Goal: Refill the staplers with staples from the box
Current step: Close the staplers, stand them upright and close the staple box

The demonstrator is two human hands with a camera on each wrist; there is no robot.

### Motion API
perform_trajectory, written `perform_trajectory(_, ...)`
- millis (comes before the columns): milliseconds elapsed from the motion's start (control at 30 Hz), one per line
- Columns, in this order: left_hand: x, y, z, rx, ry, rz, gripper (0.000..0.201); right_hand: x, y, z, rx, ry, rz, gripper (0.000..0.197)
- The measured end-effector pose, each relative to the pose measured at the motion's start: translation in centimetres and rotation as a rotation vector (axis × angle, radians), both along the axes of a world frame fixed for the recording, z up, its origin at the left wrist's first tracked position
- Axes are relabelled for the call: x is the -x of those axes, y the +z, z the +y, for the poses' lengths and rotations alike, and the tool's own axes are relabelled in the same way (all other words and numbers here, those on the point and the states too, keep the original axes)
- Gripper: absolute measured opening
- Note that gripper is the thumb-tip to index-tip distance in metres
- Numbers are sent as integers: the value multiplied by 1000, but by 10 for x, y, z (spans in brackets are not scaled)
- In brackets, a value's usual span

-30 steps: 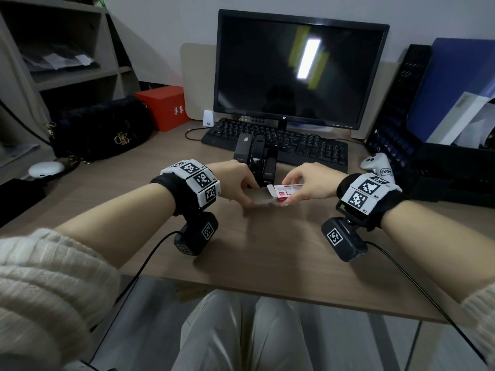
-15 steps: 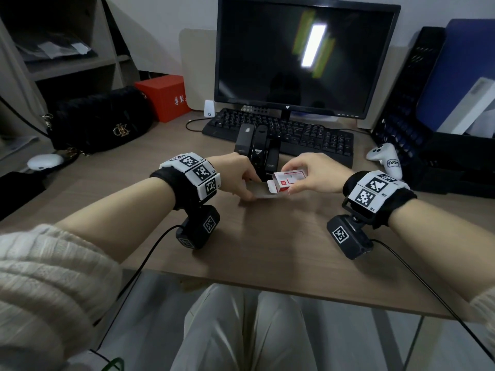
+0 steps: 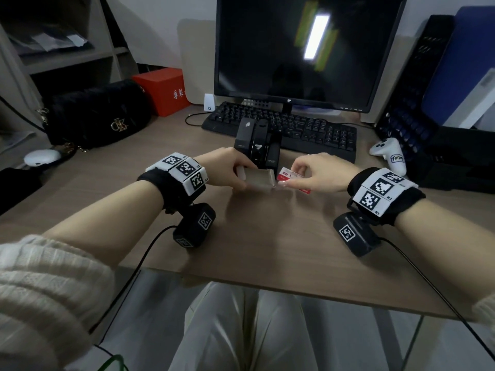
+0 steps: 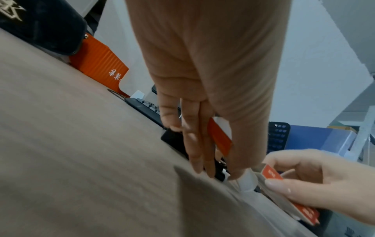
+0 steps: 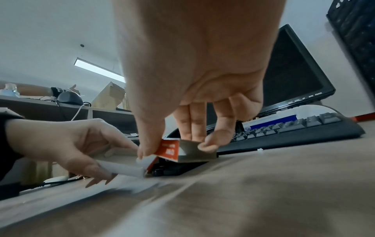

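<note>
A small red and white staple box sleeve (image 3: pixel 288 177) is pinched by my right hand (image 3: pixel 302 170) just above the desk. My left hand (image 3: pixel 235 170) grips the grey-brown inner tray (image 3: pixel 261 178), which sticks out of the sleeve's left end. What lies in the tray is hidden. Three black staplers (image 3: pixel 258 145) stand side by side right behind both hands. In the right wrist view thumb and fingers clamp the sleeve (image 5: pixel 169 150), and the pale tray (image 5: pixel 121 168) runs left to the left hand (image 5: pixel 71 141). The left wrist view shows the sleeve (image 4: pixel 271 174) between the right hand's fingers.
A black keyboard (image 3: pixel 308 129) and a dark monitor (image 3: pixel 302 49) stand behind the staplers. A black handbag (image 3: pixel 99 116) and a red box (image 3: pixel 166 89) sit at the back left. A white controller (image 3: pixel 391 153) and a black file rack (image 3: pixel 417 103) are on the right.
The left hand has drawn the inner tray out of the sleeve to the left. The right hand still holds the sleeve, now slightly lower and nearer the desk.
</note>
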State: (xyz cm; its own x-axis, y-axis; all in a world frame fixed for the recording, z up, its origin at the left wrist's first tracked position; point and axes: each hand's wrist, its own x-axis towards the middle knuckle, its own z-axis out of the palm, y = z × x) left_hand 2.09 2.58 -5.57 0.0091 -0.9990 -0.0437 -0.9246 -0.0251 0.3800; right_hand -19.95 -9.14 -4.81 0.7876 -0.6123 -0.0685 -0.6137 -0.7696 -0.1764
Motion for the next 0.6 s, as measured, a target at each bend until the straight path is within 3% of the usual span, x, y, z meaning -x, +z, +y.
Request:
perform_trajectory(233, -2, -5, 0, -51, 11, 177, 55, -1, 2, 1, -80, 43, 25, 45)
perform_trajectory(600, -2, -8, 0, -1, 51, 299, 56, -5, -2, -5, -187, 35, -124, 50)
